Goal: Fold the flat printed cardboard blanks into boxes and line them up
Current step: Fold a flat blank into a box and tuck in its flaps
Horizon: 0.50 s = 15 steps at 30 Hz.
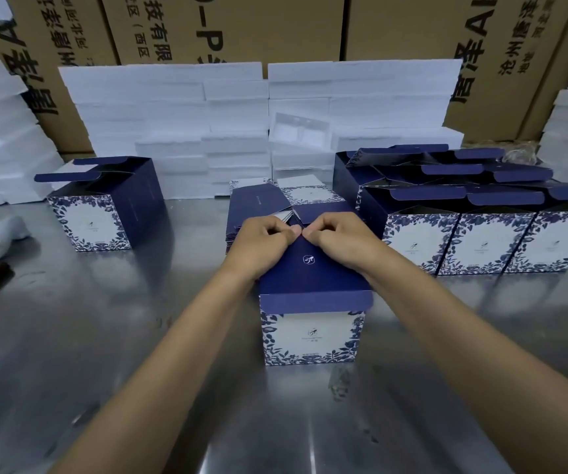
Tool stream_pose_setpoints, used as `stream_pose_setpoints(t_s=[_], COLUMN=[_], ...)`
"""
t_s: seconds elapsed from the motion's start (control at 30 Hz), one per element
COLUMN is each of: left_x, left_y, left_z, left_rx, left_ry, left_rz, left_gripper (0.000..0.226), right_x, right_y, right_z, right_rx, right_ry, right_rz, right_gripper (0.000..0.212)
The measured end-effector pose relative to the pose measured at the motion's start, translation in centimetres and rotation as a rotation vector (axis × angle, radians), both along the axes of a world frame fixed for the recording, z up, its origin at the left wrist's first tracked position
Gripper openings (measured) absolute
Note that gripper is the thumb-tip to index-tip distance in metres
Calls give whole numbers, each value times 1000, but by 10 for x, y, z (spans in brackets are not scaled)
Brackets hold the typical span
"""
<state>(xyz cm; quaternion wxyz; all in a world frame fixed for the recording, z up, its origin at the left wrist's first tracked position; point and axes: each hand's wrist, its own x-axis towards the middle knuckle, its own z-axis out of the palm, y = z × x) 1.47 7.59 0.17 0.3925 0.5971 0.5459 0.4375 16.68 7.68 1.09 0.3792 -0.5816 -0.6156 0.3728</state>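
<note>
upright box [311,333], lid flap (navy) toward viewer

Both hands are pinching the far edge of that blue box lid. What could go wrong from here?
Three things, likely:
1. Both hands, left and right, pinch the lid at one spot on its far edge; a hard squeeze could crease it.
2. The box stands free on the smooth steel table; pushing may slide it.
3. The flat blanks lie just behind the hands and could get knocked askew.
</note>
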Motion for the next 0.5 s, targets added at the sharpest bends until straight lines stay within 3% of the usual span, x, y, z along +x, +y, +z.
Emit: stream_pose_setpoints(t_s=[0.13,0.27,0.5], left_x=[-4,-10,-19], left_y=[-1,-2,-4], left_z=[-1,-2,0], left_rx=[-3,4,-29], left_ry=[-29,20,62], left_rz=[30,87,100], left_gripper=[22,29,30], right_x=[-2,-13,-17], right_y=[-5,-10,-9], right_z=[5,9,12], right_rx=[-33,10,12], right_ry=[11,-165,-256], right_rz=[-36,-45,-66], right_gripper=[16,37,33])
